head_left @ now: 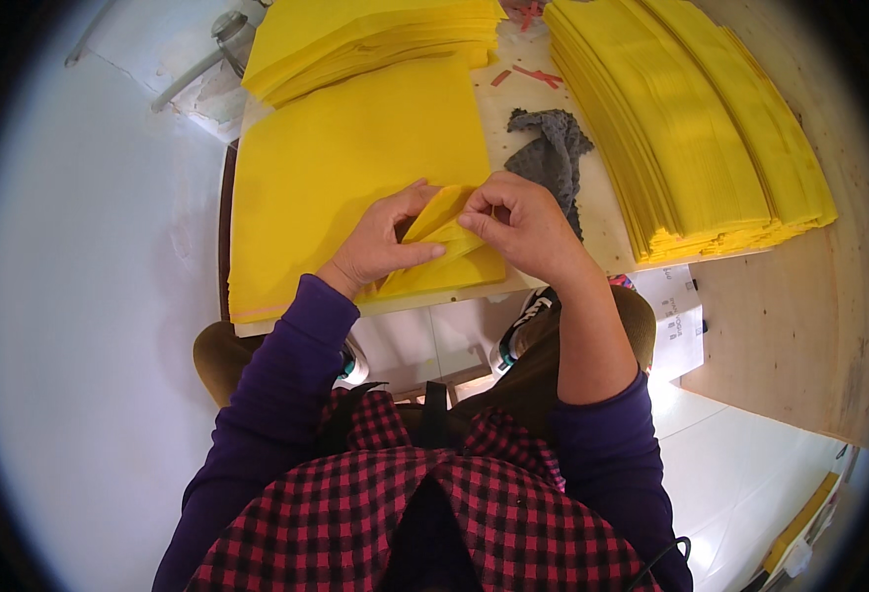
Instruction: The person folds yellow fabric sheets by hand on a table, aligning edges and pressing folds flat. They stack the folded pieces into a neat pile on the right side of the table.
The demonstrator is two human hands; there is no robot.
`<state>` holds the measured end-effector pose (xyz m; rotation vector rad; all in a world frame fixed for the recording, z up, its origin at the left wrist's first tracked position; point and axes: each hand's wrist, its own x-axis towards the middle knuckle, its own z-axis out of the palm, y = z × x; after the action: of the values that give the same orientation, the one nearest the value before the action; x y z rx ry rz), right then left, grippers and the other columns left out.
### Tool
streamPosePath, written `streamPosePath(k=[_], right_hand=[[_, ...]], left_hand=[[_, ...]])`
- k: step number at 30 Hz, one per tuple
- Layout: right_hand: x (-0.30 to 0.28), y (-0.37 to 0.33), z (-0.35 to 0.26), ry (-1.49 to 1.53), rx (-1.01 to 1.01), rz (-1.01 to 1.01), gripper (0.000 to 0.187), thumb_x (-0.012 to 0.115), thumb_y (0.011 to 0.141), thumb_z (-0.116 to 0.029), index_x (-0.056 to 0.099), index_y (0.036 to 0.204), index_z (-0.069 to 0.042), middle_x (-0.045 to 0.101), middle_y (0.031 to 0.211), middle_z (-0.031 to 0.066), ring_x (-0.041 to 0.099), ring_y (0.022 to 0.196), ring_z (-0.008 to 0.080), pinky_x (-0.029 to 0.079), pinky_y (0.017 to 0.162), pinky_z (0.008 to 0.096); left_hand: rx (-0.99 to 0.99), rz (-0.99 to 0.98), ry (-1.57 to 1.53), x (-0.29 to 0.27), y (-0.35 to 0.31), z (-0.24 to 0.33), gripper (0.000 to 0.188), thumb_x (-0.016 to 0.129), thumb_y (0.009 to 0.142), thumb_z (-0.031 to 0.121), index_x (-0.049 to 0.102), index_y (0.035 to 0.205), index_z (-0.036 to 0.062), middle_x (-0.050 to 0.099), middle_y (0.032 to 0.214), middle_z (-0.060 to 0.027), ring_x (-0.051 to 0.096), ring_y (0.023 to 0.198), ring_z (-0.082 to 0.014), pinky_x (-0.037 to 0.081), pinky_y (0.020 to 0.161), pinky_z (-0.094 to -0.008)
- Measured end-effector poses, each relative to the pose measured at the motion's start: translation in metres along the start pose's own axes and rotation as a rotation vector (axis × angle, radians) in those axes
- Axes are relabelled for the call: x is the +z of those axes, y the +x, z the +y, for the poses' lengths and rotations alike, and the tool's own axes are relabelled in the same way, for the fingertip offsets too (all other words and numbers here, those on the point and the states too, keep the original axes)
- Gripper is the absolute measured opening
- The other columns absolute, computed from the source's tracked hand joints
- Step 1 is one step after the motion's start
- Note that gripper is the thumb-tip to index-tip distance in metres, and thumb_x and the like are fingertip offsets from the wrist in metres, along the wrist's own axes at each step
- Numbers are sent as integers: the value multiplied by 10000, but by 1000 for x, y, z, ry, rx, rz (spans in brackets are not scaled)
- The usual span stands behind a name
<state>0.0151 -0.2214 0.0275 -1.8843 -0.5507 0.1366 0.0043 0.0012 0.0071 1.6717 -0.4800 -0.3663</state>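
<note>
A wide yellow sheet point(355, 138), looking like thin felt or nonwoven cloth, lies flat before me on the table. Its near right corner, or a separate yellow piece there, is lifted into a fold point(439, 219). My left hand point(385, 237) grips this fold from the left, thumb on the near side and fingers partly hidden behind it. From the right, my right hand point(528, 225) pinches the upper edge of the same yellow cloth between thumb and forefinger. Whether the fold belongs to the top sheet, I cannot tell.
Beyond the sheet sits a stack of yellow sheets point(375, 39). Long yellow bundles point(681, 128) fill the table's right side. A crumpled dark grey cloth point(550, 153) lies between, with red strips point(538, 76) farther back. The wooden table edge point(424, 300) runs above my knees.
</note>
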Motion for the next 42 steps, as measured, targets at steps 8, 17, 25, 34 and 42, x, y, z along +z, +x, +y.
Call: streamPosePath(k=[8,17,25,34,42], right_hand=[[2,-3,-3,63,-1,27,113,680,807,-81,620,819,15,587,779,120,569,688,220,459,647,320],[11,-12,7,387,98,13,180,637,857,37,599,1031,11,596,909,-3,558,806,70,473,750,211],[13,-17,5,498,64,52,449,620,810,123,529,1232,-2,544,1158,36,535,880,75,476,798,210],[4,-29,-1,223,59,91,493,669,770,80,546,1236,-21,541,1174,47,526,829,73,472,713,186],[-8,-35,4,-80,102,187,530,726,715,3,574,1219,-62,553,1181,94,575,942,181,496,776,283]], left_hand=[[55,17,31,2,1,0,557,726,763,165,547,1258,-17,607,1217,-88,570,1107,-161,80,1187,-412],[137,-8,122,-1,5,-6,475,708,781,149,583,1212,-5,608,1209,-135,549,1143,-196,187,1168,-416],[111,24,124,-1,2,-8,382,706,792,141,608,1126,-17,583,1249,-143,491,1215,-218,171,1163,-384],[94,31,127,0,3,-11,407,689,788,90,604,1172,-16,596,1244,-114,469,1252,-220,222,1140,-363],[72,47,161,1,1,-13,449,661,807,94,574,1235,-10,592,1260,-89,450,1276,-221,234,1133,-369]])
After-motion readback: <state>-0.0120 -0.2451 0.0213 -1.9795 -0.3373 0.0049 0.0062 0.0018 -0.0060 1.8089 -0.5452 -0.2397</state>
